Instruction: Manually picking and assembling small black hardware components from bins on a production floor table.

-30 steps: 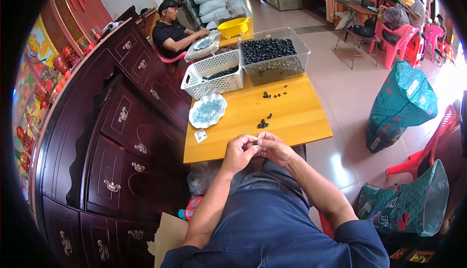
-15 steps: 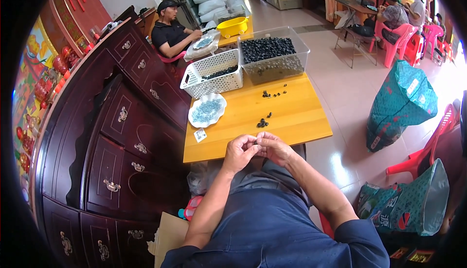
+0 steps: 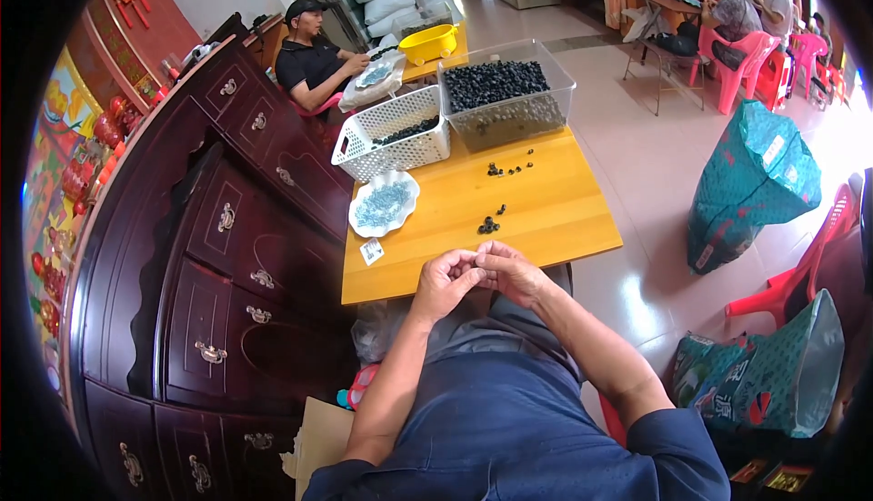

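My left hand (image 3: 445,285) and my right hand (image 3: 509,274) meet just off the table's near edge, fingertips pinched together. Whatever sits between them is tiny and mostly covered by the fingers. Beyond my hands, a small cluster of black parts (image 3: 488,225) lies on the yellow wooden table (image 3: 555,219). Farther back is another loose group of black parts (image 3: 496,170). To the left, a white scalloped plate (image 3: 358,227) holds many small light-blue pieces (image 3: 384,204).
Behind them stand a white perforated basket (image 3: 364,157) and a clear plastic bin (image 3: 509,128), both holding black parts. Dark wooden drawers (image 3: 273,255) line the left. A teal sack (image 3: 750,192) and red chair (image 3: 818,246) are at right. A co-worker (image 3: 314,60) sits at the far end.
My hands stay pinched together in nearly the same place, with a slight shift of the fingers. The whole view has tilted a little.
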`<act>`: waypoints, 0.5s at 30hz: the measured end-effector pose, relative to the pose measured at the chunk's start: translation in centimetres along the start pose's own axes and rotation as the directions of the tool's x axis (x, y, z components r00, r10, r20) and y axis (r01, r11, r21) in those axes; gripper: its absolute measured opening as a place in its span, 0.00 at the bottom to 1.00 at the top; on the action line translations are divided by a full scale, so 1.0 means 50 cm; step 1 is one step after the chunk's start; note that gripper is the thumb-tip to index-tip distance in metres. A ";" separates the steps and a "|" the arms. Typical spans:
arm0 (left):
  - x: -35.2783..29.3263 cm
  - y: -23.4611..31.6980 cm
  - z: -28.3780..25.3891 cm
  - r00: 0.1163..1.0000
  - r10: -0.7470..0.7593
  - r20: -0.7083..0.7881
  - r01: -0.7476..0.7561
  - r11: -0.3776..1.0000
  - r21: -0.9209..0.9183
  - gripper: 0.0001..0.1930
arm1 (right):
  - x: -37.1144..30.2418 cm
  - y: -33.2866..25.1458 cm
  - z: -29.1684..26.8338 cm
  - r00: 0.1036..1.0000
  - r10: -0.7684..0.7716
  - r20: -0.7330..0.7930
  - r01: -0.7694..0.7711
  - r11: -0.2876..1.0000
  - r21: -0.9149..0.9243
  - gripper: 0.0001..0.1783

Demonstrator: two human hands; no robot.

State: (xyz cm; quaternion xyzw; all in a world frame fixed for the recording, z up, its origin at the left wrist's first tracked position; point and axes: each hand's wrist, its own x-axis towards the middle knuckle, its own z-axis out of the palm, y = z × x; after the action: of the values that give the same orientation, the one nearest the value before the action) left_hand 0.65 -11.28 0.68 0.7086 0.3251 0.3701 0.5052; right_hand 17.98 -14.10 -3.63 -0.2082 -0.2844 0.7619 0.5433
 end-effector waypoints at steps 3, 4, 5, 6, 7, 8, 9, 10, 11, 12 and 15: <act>0.016 0.006 -0.005 0.999 -0.030 0.027 0.032 0.998 -0.057 0.06 | 0.006 0.005 -0.009 0.999 -0.003 -0.043 0.003 1.000 -0.011 0.07; 0.026 0.004 -0.018 0.999 -0.044 0.022 0.044 0.999 -0.002 0.06 | 0.002 -0.007 0.000 0.998 0.000 -0.063 -0.002 0.999 -0.034 0.07; 0.039 0.001 -0.032 0.998 -0.059 0.018 0.058 0.997 0.053 0.06 | -0.001 -0.013 0.005 0.996 0.005 -0.085 -0.009 0.998 -0.057 0.08; 0.054 0.007 -0.042 0.999 -0.051 -0.009 0.051 0.997 0.059 0.06 | -0.002 -0.015 0.000 0.995 0.014 -0.095 -0.018 0.999 -0.044 0.08; 0.075 0.001 -0.064 0.999 -0.041 -0.026 0.044 0.990 0.133 0.06 | -0.002 -0.016 -0.005 0.993 0.017 -0.120 -0.029 0.994 -0.104 0.07; 0.096 -0.006 -0.090 0.999 -0.032 -0.041 0.039 0.978 0.207 0.06 | -0.001 -0.016 -0.008 0.989 0.020 -0.146 -0.044 0.986 -0.163 0.07; 0.118 -0.003 -0.109 0.998 0.008 -0.059 0.011 0.951 0.310 0.05 | -0.002 -0.019 -0.003 0.989 -0.023 -0.146 -0.007 0.980 -0.200 0.07; 0.140 0.007 -0.124 0.997 0.049 -0.067 -0.018 0.912 0.410 0.04 | 0.001 -0.015 -0.013 0.987 -0.011 -0.158 -0.019 0.982 -0.189 0.07; 0.162 0.016 -0.138 0.994 0.079 -0.080 -0.033 0.886 0.463 0.04 | 0.005 -0.009 -0.024 0.986 -0.056 -0.158 0.012 0.964 -0.267 0.07; 0.180 0.028 -0.154 0.990 0.110 -0.093 -0.046 0.855 0.517 0.03 | 0.010 -0.002 -0.029 0.984 -0.098 -0.149 0.042 0.939 -0.343 0.07; 0.229 0.058 -0.185 0.983 0.163 -0.086 -0.077 0.787 0.612 0.04 | 0.008 -0.002 -0.019 0.984 -0.098 -0.147 0.037 0.928 -0.370 0.06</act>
State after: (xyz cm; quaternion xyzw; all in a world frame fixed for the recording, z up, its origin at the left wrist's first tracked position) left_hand -1.09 1.86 7.68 0.8256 0.4137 0.3246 0.2045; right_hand 18.52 -13.49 -4.26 -0.3573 -0.3828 0.6570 0.5424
